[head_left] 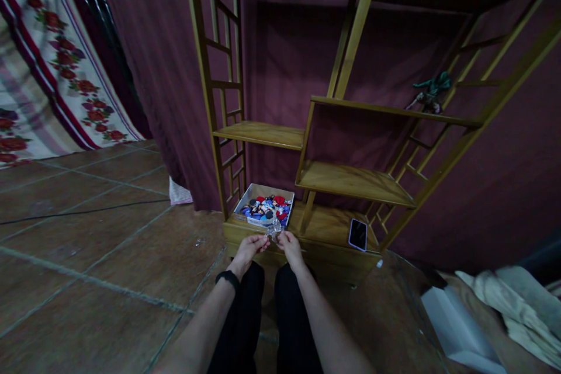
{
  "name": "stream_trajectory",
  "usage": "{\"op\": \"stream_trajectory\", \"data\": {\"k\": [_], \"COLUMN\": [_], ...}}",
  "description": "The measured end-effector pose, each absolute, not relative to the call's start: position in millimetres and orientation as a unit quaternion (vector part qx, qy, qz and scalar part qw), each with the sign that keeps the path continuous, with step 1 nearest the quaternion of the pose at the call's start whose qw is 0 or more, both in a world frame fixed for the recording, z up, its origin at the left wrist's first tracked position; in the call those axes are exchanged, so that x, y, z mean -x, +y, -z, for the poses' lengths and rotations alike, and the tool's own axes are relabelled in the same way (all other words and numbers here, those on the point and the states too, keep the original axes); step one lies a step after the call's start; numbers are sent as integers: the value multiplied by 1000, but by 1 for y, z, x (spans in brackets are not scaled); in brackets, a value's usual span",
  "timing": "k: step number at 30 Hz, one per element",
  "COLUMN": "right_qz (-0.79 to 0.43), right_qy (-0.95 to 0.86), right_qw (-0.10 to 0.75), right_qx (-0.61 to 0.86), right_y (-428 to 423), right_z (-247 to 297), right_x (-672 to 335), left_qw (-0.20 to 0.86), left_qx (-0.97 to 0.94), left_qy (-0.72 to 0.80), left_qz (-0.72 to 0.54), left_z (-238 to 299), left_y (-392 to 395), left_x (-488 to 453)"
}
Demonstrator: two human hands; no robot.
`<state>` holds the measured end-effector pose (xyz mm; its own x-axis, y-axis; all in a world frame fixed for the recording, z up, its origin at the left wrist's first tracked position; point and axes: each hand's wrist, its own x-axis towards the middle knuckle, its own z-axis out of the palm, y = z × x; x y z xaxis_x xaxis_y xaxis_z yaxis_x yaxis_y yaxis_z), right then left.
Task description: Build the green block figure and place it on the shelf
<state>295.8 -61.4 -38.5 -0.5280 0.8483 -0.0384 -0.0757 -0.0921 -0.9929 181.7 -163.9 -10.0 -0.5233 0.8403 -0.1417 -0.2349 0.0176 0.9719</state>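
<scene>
My left hand (250, 246) and my right hand (289, 245) meet in front of the bottom shelf, both pinched on a small clear plastic packet (274, 229) held between them. What is inside the packet is too small to make out. Just behind it a white box (250, 194) full of small red and blue toy figures sits on the lowest board of the wooden shelf unit (263, 133). A black band is on my left wrist.
A phone (358, 234) lies on the bottom board to the right. A small green figure (432, 91) stands on the upper right shelf. Maroon curtains hang behind; a flowered cloth (52, 70) hangs at far left. A white box (456, 327) and pale cloth lie at right on the tiled floor.
</scene>
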Motion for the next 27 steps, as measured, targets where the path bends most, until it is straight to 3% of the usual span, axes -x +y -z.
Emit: {"op": "stream_trajectory", "data": {"k": [4, 10, 23, 27], "right_qz": [-607, -622, -655, -672], "right_qy": [-606, -648, -625, -601], "right_qw": [383, 346, 320, 324], "right_qx": [342, 272, 280, 287], "right_y": [-65, -71, -65, -63], "right_z": [33, 29, 39, 39], "right_x": [-298, -291, -289, -290], "left_qw": [399, 401, 439, 385], "left_qx": [-253, -271, -291, -271], "left_qy": [588, 573, 570, 586], "left_qz": [-657, -662, -630, -659], "left_z": [9, 10, 6, 9], "left_y": [-163, -162, -161, -160], "left_x": [-184, -187, -191, -189]}}
